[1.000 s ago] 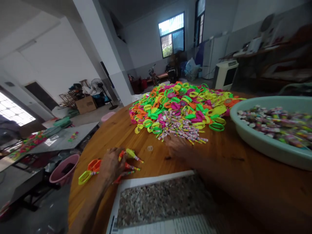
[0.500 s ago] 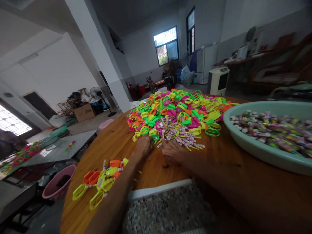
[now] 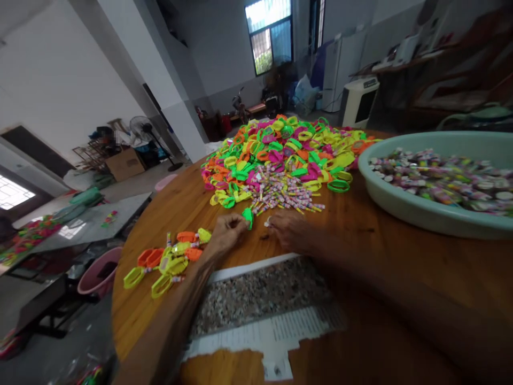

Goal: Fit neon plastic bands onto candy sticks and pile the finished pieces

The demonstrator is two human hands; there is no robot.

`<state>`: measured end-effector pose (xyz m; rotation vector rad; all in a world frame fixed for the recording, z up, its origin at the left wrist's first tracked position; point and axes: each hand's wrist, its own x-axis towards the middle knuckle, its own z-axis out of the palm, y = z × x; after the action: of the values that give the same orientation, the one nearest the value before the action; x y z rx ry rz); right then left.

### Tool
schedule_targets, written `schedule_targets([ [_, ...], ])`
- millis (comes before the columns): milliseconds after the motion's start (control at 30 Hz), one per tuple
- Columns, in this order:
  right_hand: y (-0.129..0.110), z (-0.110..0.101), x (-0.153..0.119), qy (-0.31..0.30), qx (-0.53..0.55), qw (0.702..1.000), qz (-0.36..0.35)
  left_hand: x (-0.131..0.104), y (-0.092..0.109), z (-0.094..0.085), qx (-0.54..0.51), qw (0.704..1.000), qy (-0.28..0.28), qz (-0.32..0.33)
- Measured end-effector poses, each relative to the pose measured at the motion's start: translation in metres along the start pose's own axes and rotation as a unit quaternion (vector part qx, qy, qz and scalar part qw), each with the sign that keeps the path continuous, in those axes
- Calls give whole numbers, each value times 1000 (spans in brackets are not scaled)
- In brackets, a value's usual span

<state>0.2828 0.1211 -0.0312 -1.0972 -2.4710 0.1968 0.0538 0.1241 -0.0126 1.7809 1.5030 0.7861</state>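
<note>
My left hand (image 3: 230, 230) pinches a green plastic band (image 3: 248, 217) just in front of the heap. Facing it, my right hand (image 3: 290, 229) has its fingers closed on a small white-ended wrapped piece (image 3: 267, 221). Behind both hands rises a heap of yellow, green, orange and pink bands (image 3: 276, 147), with a pile of small printed tubes (image 3: 282, 190) at its front edge. To the left lie several yellow and orange bands (image 3: 172, 262) with tubes attached.
A pale green basin (image 3: 420, 220) full of wrapped tubes stands at the right of the round wooden table (image 3: 156, 219). A speckled slab (image 3: 260, 294) lies over torn paper (image 3: 276, 331) near my body. Left of the table is a pink basin (image 3: 88, 280).
Both hands have drawn back from the pile. A green band now shows in my left hand and a small white-ended piece at my right fingertips. The view has tilted down.
</note>
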Motion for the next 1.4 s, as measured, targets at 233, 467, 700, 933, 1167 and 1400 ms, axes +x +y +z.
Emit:
schedule_targets([
  [233, -32, -37, -48, 61, 181, 981, 29, -48, 33, 18, -239, 969, -59, -7],
  [467, -57, -21, -83, 19, 126, 991, 39, -66, 35, 25, -146, 983, -99, 47],
  [700, -65, -8, -90, 21, 53, 997, 47, -82, 19, 20, -130, 985, -102, 58],
  [933, -63, 0, -89, 74, 101, 991, 41, -93, 22, 14, -20, 990, -127, 55],
  [1167, -62, 2, -89, 74, 95, 992, 27, -91, 27, 11, 37, 983, -125, 130],
  [1400, -62, -2, -89, 69, 68, 995, 14, -89, 28, 9, 45, 978, -137, 150],
])
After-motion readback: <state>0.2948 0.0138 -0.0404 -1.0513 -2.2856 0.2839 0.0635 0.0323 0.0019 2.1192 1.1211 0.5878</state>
